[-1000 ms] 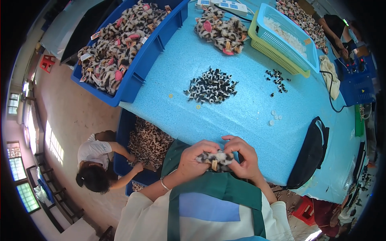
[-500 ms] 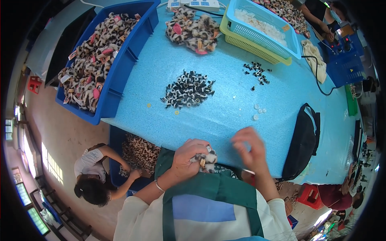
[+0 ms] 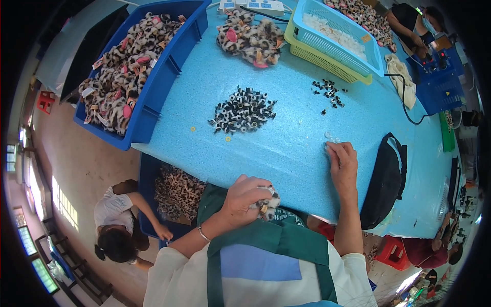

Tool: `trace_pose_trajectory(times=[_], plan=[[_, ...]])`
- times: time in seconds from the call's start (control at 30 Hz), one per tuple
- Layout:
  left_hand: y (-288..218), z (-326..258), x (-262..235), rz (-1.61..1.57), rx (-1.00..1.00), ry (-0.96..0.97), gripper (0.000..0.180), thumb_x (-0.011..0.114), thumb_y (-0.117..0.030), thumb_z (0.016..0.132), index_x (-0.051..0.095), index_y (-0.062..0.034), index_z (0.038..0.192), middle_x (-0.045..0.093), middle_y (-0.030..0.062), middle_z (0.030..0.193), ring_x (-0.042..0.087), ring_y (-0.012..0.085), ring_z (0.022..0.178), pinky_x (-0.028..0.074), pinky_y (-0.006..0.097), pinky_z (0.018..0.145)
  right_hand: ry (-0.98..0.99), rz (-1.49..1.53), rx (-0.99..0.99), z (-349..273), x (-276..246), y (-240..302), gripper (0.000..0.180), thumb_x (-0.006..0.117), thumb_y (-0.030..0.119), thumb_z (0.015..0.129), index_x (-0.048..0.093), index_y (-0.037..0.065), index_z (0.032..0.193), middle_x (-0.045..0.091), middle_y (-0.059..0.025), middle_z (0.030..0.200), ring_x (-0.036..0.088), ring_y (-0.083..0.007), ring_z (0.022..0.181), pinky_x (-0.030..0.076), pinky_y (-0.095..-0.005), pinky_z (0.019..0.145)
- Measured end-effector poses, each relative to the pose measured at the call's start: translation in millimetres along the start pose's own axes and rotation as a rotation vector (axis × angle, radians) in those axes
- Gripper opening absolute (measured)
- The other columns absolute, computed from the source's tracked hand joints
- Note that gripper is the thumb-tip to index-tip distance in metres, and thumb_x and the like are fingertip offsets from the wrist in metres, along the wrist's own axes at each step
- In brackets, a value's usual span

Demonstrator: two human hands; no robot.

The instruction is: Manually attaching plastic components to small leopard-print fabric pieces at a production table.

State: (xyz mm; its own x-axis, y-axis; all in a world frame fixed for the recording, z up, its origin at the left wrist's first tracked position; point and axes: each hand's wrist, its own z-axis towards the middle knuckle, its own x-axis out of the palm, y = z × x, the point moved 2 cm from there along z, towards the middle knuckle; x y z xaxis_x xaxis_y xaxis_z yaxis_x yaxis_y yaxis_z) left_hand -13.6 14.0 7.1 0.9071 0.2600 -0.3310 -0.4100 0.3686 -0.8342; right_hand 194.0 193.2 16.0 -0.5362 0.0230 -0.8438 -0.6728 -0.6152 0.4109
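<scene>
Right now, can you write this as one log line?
left hand: holds spotted plush piece | right hand: at small pale discs | blue table: heaped black-and-white parts

A small furry plush piece (image 3: 269, 204), whitish with dark spots and bearing a tan tag (image 3: 264, 209), is sitting bunched in the left hand (image 3: 244, 201), beyond the near edge of the blue table (image 3: 286, 153). Small translucent discs (image 3: 328, 134) are lying clustered on the tabletop, right beside the right hand's (image 3: 343, 165) fingertips.
</scene>
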Motion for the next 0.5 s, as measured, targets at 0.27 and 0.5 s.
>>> trace_pose_trajectory(times=[0.27, 0.5], plan=[[-1.6, -6.8, 3.6, -0.122, -0.052, -0.058, 0.039, 0.065, 0.013, 0.059, 0.063, -0.0079, 0.092, 0.062, 0.0132, 0.101, 0.06, 0.0231, 0.082, 0.046, 0.032, 0.073, 0.123, 0.773, 0.264, -7.3, -9.5, 32.9, 0.021, 0.063, -0.003, 0.081, 0.067, 0.002, 0.101, 0.061, -0.0066, 0.084, 0.057, -0.0114, 0.075, 0.045, -0.0236, 0.063], [-3.4, -11.8, 2.3, -0.241, -0.094, -0.065, 0.038, 0.069, 0.014, 0.063, 0.065, -0.0074, 0.094, 0.052, 0.012, 0.104, 0.058, 0.0225, 0.092, 0.049, 0.03, 0.079, 0.399, 0.912, 0.249, -25.7, 18.4, 94.8, 0.019, 0.066, -0.004, 0.078, 0.069, 0.002, 0.096, 0.064, -0.0061, 0.086, 0.06, -0.0125, 0.081, 0.046, -0.0251, 0.072]])
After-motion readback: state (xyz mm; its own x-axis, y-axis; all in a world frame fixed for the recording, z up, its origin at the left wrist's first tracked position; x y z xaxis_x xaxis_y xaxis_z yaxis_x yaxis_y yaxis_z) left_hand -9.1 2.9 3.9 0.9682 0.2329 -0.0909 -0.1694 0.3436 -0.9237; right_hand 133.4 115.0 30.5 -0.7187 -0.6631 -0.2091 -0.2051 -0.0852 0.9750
